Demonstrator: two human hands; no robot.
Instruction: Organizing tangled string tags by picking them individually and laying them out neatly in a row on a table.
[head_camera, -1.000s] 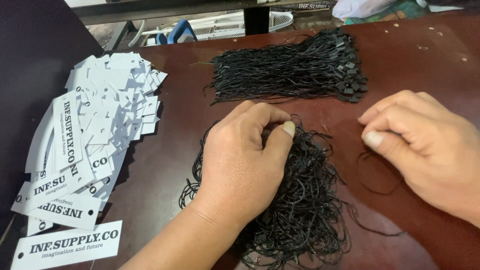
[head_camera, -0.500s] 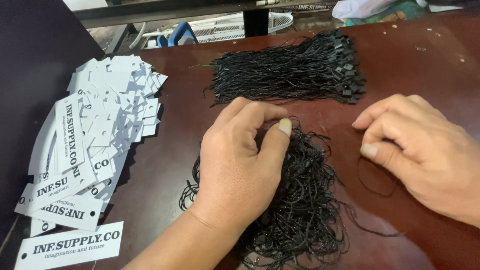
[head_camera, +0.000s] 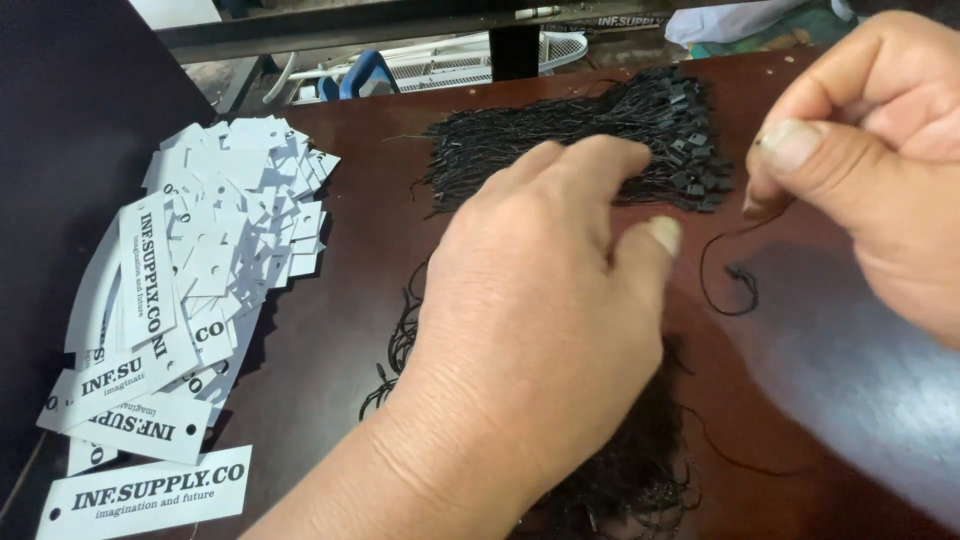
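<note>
Right hand (head_camera: 880, 150) pinches one black looped string (head_camera: 728, 270), lifted clear of the table (head_camera: 820, 400). Left hand (head_camera: 540, 330), grip loose and empty, presses a tangled string pile (head_camera: 620, 470), steadying it. White paper tags (head_camera: 210, 280) lie left.

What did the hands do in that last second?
The right hand rose off the table, lifting one black string pinched at its fingertips. The left hand stays on the loose string pile. The tidy string bundle and white paper tags did not move.
</note>
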